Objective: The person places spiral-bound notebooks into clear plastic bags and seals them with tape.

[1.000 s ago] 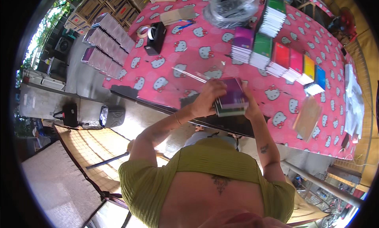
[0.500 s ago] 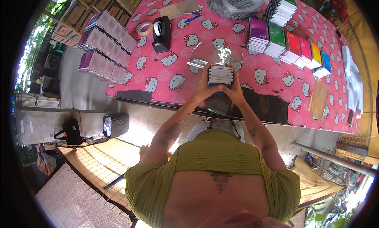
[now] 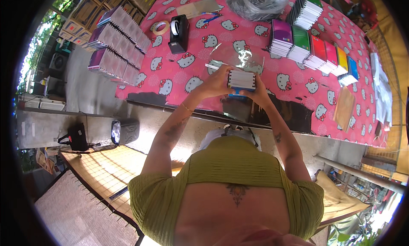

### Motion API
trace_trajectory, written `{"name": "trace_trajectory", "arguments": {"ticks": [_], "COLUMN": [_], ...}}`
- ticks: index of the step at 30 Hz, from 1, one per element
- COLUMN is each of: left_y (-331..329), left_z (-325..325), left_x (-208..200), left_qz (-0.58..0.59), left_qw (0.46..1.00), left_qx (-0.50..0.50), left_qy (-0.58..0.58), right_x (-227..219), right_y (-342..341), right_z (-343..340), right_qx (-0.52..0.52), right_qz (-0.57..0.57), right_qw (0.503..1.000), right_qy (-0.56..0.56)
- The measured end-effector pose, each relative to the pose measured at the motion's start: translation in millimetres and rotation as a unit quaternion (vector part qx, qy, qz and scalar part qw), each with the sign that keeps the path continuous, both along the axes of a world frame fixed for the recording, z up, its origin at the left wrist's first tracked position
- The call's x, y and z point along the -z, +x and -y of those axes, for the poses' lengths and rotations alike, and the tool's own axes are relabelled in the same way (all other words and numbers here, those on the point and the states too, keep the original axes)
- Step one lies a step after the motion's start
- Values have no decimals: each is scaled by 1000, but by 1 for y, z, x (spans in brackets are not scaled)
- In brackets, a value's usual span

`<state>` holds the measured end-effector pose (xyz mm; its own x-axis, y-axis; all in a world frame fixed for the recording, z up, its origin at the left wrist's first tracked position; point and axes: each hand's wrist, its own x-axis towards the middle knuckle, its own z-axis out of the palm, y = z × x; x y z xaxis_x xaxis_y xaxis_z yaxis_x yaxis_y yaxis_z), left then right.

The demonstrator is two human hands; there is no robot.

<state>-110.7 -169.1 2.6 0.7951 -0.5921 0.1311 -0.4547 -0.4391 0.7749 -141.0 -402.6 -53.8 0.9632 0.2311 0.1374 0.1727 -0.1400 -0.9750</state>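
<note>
Between my two hands I hold a small stack of spiral notebooks (image 3: pixel 242 80), white page edges up and a blue cover showing at the near side. My left hand (image 3: pixel 216 82) wraps its left side, and my right hand (image 3: pixel 259 93) grips the right side with the thumb across the near face. Under and beyond the stack lies a shiny clear plastic sheet (image 3: pixel 243 54) on the pink patterned tabletop (image 3: pixel 194 82). Thin clear strips of plastic (image 3: pixel 211 67) stick out beside my left hand.
A black tape dispenser (image 3: pixel 178 35) and a tape roll (image 3: pixel 160 28) stand at the far left, near piled spiral notebooks (image 3: pixel 115 46). To the right, coloured notebook stacks (image 3: pixel 300 43) form a row. A grey plastic bag (image 3: pixel 257 5) lies at the back.
My left hand has shifted a little, its fingers now higher along the stack's left side. The notebooks have turned slightly and moved a bit to the right. The view has shifted slightly.
</note>
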Motion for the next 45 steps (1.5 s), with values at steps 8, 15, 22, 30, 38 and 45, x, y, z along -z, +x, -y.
{"name": "trace_trajectory", "arguments": {"ticks": [8,15,22,30,38,45], "left_y": [-1,-10,-4,44,72,50], "left_z": [8,37,53,16,18,20], "left_x": [2,-58,-18,18,71,51], "left_qz": [-4,235,230,-184,-223,-133], "left_qw": [999,960,928,942,922,909], "left_qx": [-20,-49,14,-276,-308,-384], "left_qy": [50,145,291,-57,75,95], "right_x": [-22,5,10,30,24,18], "right_y": [3,10,7,23,40,38], "right_z": [-2,4,15,68,79,28], "right_qx": [3,29,-2,-18,-35,50], "right_qz": [18,63,91,82,95,-258], "right_qw": [989,986,959,873,907,963], "right_qy": [-145,-155,-268,-480,-408,51]}}
